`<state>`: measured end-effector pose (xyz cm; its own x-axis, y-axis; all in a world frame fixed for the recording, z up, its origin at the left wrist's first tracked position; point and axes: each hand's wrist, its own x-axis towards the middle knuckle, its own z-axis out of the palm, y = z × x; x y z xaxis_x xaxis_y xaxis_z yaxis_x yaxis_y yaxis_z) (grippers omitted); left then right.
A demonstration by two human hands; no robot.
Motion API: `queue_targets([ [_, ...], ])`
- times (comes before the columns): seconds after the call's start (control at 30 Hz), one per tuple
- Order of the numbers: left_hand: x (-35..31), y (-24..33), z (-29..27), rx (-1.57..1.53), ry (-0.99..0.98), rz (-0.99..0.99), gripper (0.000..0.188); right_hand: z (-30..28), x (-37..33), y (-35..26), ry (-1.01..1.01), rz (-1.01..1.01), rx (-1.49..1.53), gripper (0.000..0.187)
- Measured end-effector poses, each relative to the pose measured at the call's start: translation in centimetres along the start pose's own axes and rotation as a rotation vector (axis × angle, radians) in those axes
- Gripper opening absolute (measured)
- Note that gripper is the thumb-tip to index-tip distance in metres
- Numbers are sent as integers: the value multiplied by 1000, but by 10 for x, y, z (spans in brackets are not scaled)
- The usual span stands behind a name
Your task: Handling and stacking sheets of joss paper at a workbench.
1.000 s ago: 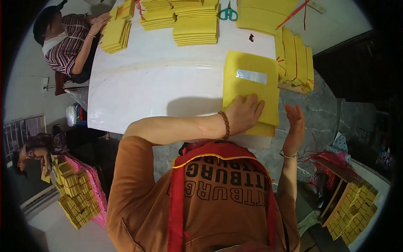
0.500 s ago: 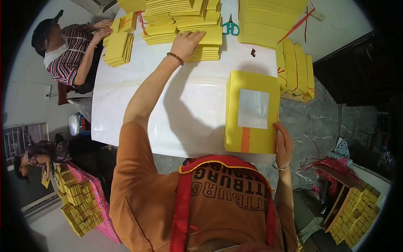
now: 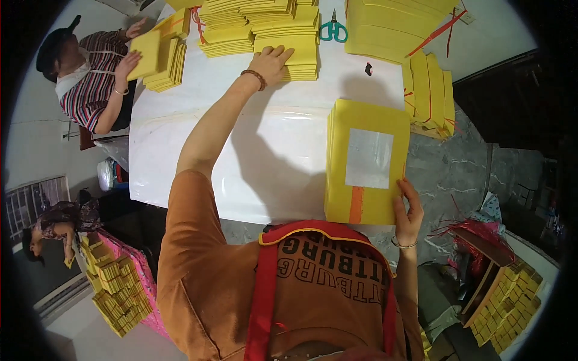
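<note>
My left hand [image 3: 271, 64], a beaded bracelet on its wrist, reaches to the far side of the table and lies with fingers stretched out on a stack of yellow envelopes [image 3: 304, 50]. Near the table's right front corner lies a neat pile of larger yellow envelopes [image 3: 339, 150]. On its top one are a silvery-white rectangle [image 3: 369, 157] and an orange strip [image 3: 356, 204]. My right hand [image 3: 410, 212] rests against that pile's lower right edge, thumb and forefinger apart. Some of its fingers are hidden.
Teal-handled scissors [image 3: 333, 30] and a small dark object [image 3: 368, 69] lie on the white table [image 3: 180, 162]. More yellow stacks [image 3: 397, 30] stand at the back. At the left, a co-worker [image 3: 99, 78] handles a yellow envelope [image 3: 144, 53]. Bundles [image 3: 430, 96] stand off the table's right side.
The co-worker's hands have moved apart, and one now lifts a yellow envelope off the small stack. My hands keep their places on the envelopes; the view has shifted slightly.
</note>
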<state>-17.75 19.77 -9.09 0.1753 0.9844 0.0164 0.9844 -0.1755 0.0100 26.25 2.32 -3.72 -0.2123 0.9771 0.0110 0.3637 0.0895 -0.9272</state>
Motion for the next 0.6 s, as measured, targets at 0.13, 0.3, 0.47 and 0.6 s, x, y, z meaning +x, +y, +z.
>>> queue_targets([
  [0.13, -3, 19, 2, -89, -165, -137, 71, 0, 0, -1, 13, 22, -24, 33],
  [0.3, -11, 15, 34, 98, 43, -98, 86, 0, -1, -1, 5, -26, -30, 33],
  [0.47, -6, 14, 5, 7, -96, -99, 83, -8, -1, -4, -80, -112, -149, 33],
  [0.6, -10, 21, -16, 114, 18, -80, 76, -13, 2, -5, -111, -193, -283, 30],
])
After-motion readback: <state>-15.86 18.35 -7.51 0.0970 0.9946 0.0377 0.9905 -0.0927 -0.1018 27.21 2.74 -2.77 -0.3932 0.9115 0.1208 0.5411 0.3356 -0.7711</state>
